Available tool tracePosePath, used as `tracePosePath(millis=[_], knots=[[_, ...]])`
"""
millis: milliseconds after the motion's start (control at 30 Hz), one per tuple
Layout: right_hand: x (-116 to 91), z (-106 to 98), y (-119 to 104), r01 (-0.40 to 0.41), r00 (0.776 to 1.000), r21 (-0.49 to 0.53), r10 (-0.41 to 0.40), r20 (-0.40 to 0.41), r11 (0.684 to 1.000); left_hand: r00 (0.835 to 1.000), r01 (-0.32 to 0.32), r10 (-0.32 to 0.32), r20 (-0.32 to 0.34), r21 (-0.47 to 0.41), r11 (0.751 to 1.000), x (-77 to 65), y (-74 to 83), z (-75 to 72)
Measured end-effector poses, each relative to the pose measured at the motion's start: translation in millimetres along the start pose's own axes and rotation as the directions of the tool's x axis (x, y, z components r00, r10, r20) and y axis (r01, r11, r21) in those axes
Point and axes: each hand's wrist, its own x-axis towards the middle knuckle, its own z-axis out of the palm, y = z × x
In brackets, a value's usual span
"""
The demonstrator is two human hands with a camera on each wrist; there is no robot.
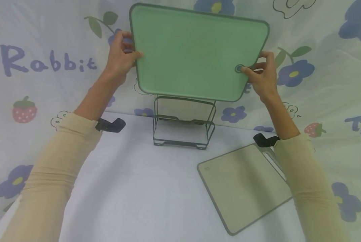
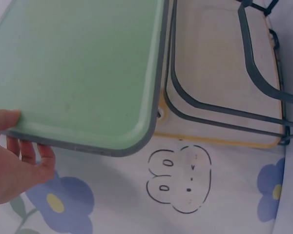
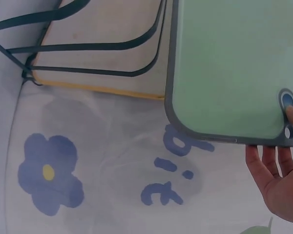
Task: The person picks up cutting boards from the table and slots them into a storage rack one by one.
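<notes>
Both hands raise a green cutting board [image 1: 195, 53] with a grey rim, held before a printed cloth backdrop [image 1: 60, 95] and above a dark wire rack [image 1: 180, 144]. The left hand [image 1: 120, 58] pinches the board's left short edge, its thumb laid on the green face and its fingers behind; the gap between thumb and fingers is little more than the board's thickness. The right hand [image 1: 265, 75] grips the opposite edge in the same way, its thumb tip pressed on a round, dark-rimmed inset [image 1: 239, 68] near the lower right corner. In the head view the board's lower edge lies at the rack's top rail; whether the two touch cannot be told. The rack stands on a white table [image 1: 132, 188], close to the backdrop. Behind its wire loops, as the left wrist view shows, stands a pale board with a yellow edge [image 2: 210, 58]. A beige cutting board [image 1: 243, 191], likewise grey-rimmed and with a long slot at one end, lies flat on the table to the right of the rack, set at an angle and partly hidden by the right sleeve [image 1: 307, 181].
</notes>
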Motion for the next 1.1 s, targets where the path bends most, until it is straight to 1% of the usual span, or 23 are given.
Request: tracePosePath(millis=[133, 233, 400, 533, 600, 733, 833, 1000, 1100], knots=[[2.8, 4.8, 5.6, -0.015, 1.000, 0.003, 0.015, 0.001, 1.000, 1.000, 0.022, -0.022, -0.005, -0.051, 0.998, 4.1, -4.9, -0.8], [3.8, 6.6, 8.5, -0.011, 1.000, -0.001, 0.011, -0.007, 1.000, 1.000, 0.026, -0.026, 0.000, -0.065, 0.998, 5.5, -5.8, -0.1], [6.1, 10.0, 12.8, -0.002, 1.000, 0.013, 0.002, -0.016, 1.000, 1.000, 0.015, -0.015, 0.006, -0.018, 1.000, 6.1, -5.0, 1.1], [5.6, 12.7, 17.7, -0.027, 1.000, 0.013, 0.027, -0.010, 1.000, 1.000, 0.011, -0.012, 0.008, 0.007, 1.000, 7.8, -7.4, 0.9], [4.2, 14.3, 20.5, -0.041, 0.999, 0.003, 0.041, -0.004, 0.999, 1.000, 0.013, -0.013, 0.007, 0.021, 1.000, 9.0, -10.6, 0.3], [1.3, 18.8, 26.5, -0.062, 0.998, -0.017, 0.062, 0.006, 0.998, 0.999, 0.048, -0.048, 0.002, 0.054, 0.997, 11.1, -19.8, -0.5], [-0.8, 22.1, 31.3, -0.063, 0.998, -0.036, 0.063, 0.012, 0.997, 0.997, 0.072, -0.072, -0.002, 0.065, 0.995, 10.0, -26.7, 0.1], [-3.9, 26.3, 38.1, -0.078, 0.997, -0.045, 0.079, 0.022, 0.996, 0.998, 0.071, -0.070, -0.007, 0.065, 0.995, 6.0, -35.8, 1.5], [-5.3, 28.3, 41.4, -0.091, 0.995, -0.046, 0.092, 0.028, 0.995, 0.997, 0.081, -0.081, -0.002, 0.064, 0.995, 4.7, -40.3, 1.4]])
